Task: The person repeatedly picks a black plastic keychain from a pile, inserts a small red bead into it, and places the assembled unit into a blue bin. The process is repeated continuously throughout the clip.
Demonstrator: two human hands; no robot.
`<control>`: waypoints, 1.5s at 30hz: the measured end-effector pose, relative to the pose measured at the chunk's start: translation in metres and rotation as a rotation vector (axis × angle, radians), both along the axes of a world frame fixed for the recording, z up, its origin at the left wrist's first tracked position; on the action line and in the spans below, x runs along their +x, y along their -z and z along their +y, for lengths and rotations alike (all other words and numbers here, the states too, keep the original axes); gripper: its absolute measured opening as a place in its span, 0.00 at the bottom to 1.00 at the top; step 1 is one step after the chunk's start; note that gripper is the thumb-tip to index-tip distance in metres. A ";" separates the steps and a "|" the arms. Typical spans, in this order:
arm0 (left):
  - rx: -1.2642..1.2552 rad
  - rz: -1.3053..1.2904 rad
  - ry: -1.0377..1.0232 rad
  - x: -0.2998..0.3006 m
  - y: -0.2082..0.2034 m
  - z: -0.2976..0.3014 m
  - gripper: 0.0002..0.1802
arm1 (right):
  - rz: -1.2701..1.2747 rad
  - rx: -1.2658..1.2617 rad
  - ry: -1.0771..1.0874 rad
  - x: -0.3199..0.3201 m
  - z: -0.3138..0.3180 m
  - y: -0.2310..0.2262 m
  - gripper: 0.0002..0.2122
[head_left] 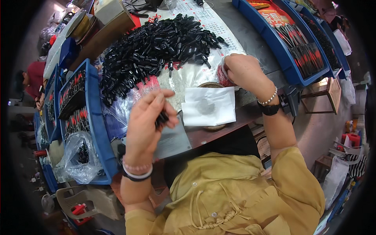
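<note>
My left hand (145, 113) is curled around one or more small black plastic pieces (160, 119), partly hidden by the fingers. Beyond it spreads a large heap of glossy black plastic pieces (156, 49), each with a short stem. My right hand (247, 72) has its fingertips together at a small clear bag or tub of red bits (224, 80). Whatever those fingers pinch is hidden. Between my hands, a folded white paper (209, 106) with a grey smudge lies on a round brown pad (211, 84).
Blue crates (96, 129) of black-and-red pieces flank the table at left, one with a crumpled clear bag (81, 156). Another blue crate (270, 39) stands at right. A metal plate (176, 139) lies at the near edge. A person (35, 80) works far left.
</note>
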State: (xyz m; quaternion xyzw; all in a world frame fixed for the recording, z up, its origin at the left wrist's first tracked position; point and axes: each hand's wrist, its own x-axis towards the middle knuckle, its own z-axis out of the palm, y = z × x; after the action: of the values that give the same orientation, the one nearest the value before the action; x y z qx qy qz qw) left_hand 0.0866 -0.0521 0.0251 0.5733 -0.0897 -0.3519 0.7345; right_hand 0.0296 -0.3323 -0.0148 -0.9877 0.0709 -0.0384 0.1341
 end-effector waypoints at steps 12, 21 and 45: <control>1.006 -1.659 0.310 0.090 0.048 -0.059 0.17 | -0.156 0.107 -0.119 -0.015 -0.012 0.004 0.03; 0.836 -1.669 0.262 0.085 0.041 -0.048 0.10 | -0.083 0.002 -0.057 -0.003 -0.007 0.011 0.03; 0.012 -0.057 0.109 -0.051 0.020 0.003 0.12 | -0.203 0.583 0.049 -0.018 -0.017 -0.011 0.03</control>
State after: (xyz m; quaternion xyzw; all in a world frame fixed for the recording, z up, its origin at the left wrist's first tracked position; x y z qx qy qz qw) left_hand 0.0358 -0.0489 0.0051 0.5818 -0.1395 -0.3757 0.7078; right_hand 0.0116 -0.3493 -0.0041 -0.8967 0.0890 -0.1179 0.4173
